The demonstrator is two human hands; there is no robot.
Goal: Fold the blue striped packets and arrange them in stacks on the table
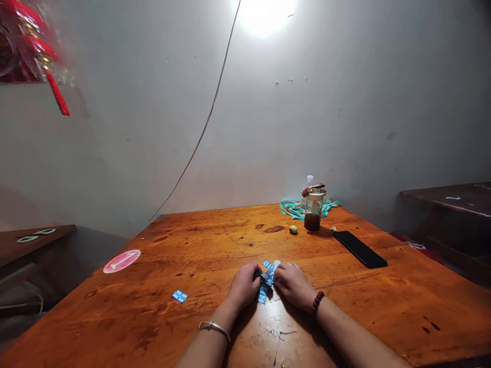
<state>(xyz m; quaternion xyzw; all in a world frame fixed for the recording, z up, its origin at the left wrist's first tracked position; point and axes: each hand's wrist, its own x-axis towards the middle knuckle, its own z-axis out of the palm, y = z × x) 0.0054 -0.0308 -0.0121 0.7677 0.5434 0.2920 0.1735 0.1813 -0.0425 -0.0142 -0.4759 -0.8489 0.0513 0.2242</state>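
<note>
Just above the wooden table (215, 255), near its front middle, my two hands are close together around a blue-and-white patterned piece (263, 293). My left hand (244, 284), with a silver bangle on the wrist, has its fingers curled round the left side; something dark shows by its fingertips. My right hand (294, 284), with a dark red bead bracelet, pinches the right side, where a pale part sticks up. Fingers partly hide the piece. A small blue-and-white piece (179, 296) lies flat on the table to the left.
A black phone (359, 249) lies at the right. Behind it stand a jar of dark liquid (313, 212) and a clear bottle (310, 179), beside turquoise straps (292, 208). A small yellow-green object (293, 229) sits nearby. A round pink sign (121, 261) is at the left.
</note>
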